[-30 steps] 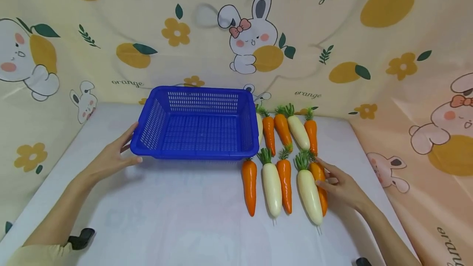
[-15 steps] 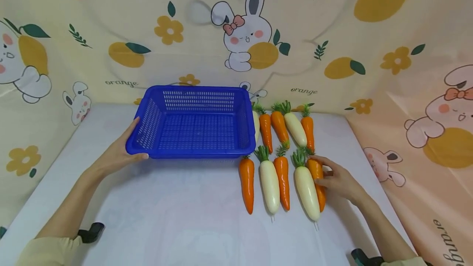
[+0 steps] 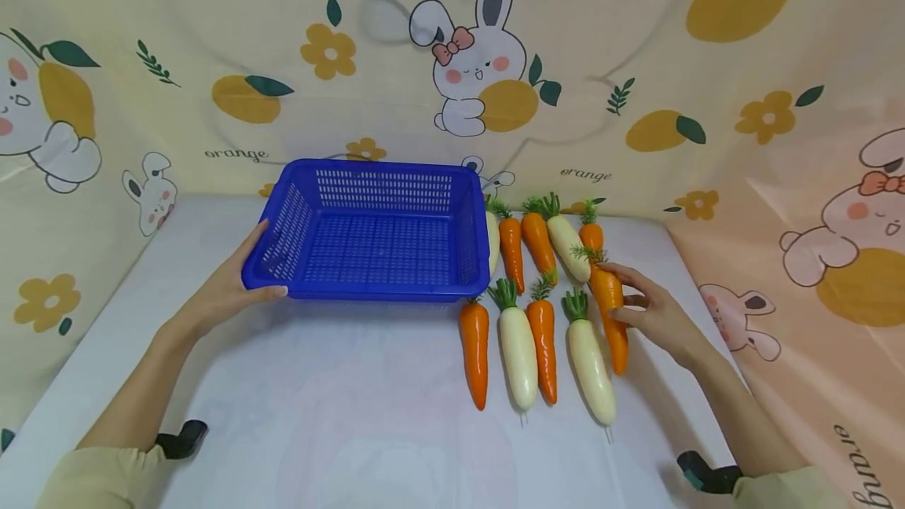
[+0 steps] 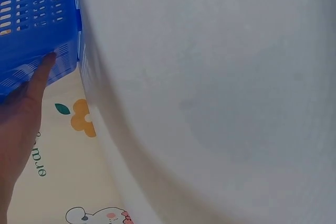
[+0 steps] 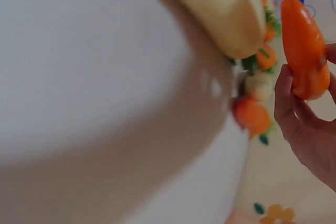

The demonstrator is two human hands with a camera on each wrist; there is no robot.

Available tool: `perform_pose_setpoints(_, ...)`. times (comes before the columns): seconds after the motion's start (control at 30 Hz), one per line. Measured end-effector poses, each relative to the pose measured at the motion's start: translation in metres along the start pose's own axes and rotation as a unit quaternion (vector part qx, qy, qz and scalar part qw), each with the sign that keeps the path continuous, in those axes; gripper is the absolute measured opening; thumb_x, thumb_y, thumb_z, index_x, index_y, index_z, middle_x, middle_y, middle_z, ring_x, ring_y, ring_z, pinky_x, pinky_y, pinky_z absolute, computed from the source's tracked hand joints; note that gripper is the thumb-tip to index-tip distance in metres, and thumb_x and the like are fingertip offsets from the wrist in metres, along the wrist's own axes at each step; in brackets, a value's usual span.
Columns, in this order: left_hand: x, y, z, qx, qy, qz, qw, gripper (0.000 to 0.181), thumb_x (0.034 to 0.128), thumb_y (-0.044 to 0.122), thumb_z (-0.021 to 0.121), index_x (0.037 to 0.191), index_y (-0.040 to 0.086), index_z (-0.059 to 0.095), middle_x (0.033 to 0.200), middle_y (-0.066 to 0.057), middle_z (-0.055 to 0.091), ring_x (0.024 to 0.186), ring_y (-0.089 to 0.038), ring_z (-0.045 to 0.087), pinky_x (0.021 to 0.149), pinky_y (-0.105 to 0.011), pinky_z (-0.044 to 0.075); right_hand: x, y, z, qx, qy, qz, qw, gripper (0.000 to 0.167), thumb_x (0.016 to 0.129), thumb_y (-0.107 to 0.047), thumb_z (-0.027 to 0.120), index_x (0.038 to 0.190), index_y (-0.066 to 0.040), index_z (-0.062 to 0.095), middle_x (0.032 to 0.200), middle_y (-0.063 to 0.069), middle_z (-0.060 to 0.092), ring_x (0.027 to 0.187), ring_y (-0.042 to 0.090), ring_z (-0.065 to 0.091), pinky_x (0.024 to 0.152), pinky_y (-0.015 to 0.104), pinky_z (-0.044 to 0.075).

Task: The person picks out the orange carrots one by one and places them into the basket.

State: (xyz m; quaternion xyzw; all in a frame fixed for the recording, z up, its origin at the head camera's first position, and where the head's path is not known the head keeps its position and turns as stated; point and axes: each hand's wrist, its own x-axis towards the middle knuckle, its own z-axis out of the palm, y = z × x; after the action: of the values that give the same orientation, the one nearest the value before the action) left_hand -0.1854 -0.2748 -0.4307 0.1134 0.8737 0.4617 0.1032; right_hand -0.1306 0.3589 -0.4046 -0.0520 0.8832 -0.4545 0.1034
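Observation:
My left hand point(image 3: 221, 295) holds the left end of a blue plastic basket point(image 3: 375, 291), thumb at its front corner. In the left wrist view, a finger lies along the side wall of the basket point(image 4: 37, 43). No item shows inside the basket. My right hand point(image 3: 661, 319) pinches an orange carrot point(image 3: 610, 301) with green leafy top, its tip pointing toward me. In the right wrist view the carrot point(image 5: 304, 45) is raised off the table between thumb and fingers. Just left of it lies a white radish point(image 3: 591, 371).
Another white radish point(image 3: 518, 356) lies between two carrots, the left one point(image 3: 475, 356) near the basket's front right corner. Behind them, a back row holds several carrots and radishes, including a white radish point(image 3: 568, 246). A patterned cloth point(image 3: 382, 85) hangs behind the white table point(image 3: 318, 399).
My right hand has taken hold of the carrot beside the front right radish and lifted it up and away from me. My left hand stays at the basket.

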Motion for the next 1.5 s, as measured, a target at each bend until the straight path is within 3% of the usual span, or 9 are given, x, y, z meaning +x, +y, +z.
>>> perform_pose_setpoints(0.23,0.001,0.001,0.004,-0.031,0.004,-0.003,0.9995,0.11,0.0886,0.025,0.075,0.159,0.032,-0.009,0.165,-0.016,-0.009,0.148,-0.049,-0.002,0.113,-0.071,0.007,0.027,-0.04,-0.005,0.046,-0.015,-0.026,0.9985,0.064,0.096,-0.016,0.065,0.153,-0.022,0.037,0.154,0.017,0.034,0.116,0.039,0.054,0.081,0.032,0.058)
perform_pose_setpoints(0.5,0.001,0.004,0.004,-0.024,0.015,-0.006,0.9996,0.113,0.0868,0.027,0.077,0.159,0.03,-0.009,0.165,-0.017,-0.007,0.148,-0.049,-0.001,0.113,-0.072,0.008,0.068,-0.081,0.014,0.047,-0.04,-0.041,0.9973,0.067,0.096,-0.022,0.065,0.155,-0.027,0.034,0.158,0.012,0.032,0.129,0.04,0.048,0.09,0.041,0.055)
perform_pose_setpoints(0.7,0.002,0.004,0.003,-0.026,0.018,-0.009,0.9995,0.113,0.0872,0.027,0.077,0.159,0.031,-0.011,0.165,-0.017,-0.008,0.148,-0.048,-0.003,0.113,-0.071,0.006,0.099,-0.109,0.038,0.092,-0.054,-0.039,0.9935,0.069,0.094,-0.023,0.07,0.154,-0.034,0.037,0.157,0.01,0.032,0.116,0.033,0.059,0.088,0.039,0.056)
perform_pose_setpoints(0.87,0.002,0.004,0.004,-0.035,0.017,-0.005,0.9992,0.113,0.0872,0.027,0.077,0.159,0.033,-0.011,0.165,-0.017,-0.008,0.149,-0.047,-0.003,0.114,-0.07,0.005,0.118,-0.128,0.058,0.097,-0.065,-0.029,0.9927,0.067,0.092,-0.028,0.073,0.149,-0.043,0.042,0.156,0.004,0.033,0.105,0.027,0.063,0.089,0.038,0.056)
perform_pose_setpoints(1.2,0.0,0.002,0.003,-0.029,0.019,-0.006,0.9994,0.111,0.0887,0.028,0.076,0.158,0.037,-0.01,0.165,-0.015,-0.008,0.149,-0.046,-0.005,0.114,-0.071,0.005,0.159,-0.163,0.108,0.146,-0.099,-0.061,0.9824,0.07,0.091,-0.019,0.074,0.151,-0.032,0.042,0.153,0.009,0.038,0.109,0.026,0.065,0.086,0.036,0.058)
perform_pose_setpoints(1.5,0.0,0.001,0.006,-0.034,0.02,-0.011,0.9992,0.109,0.0893,0.028,0.075,0.158,0.038,-0.008,0.166,-0.014,-0.007,0.149,-0.045,-0.005,0.114,-0.071,0.004,0.187,-0.191,0.158,0.126,-0.117,-0.063,0.983,0.077,0.091,-0.019,0.074,0.156,-0.029,0.034,0.15,0.014,0.042,0.115,0.025,0.063,0.084,0.032,0.059)
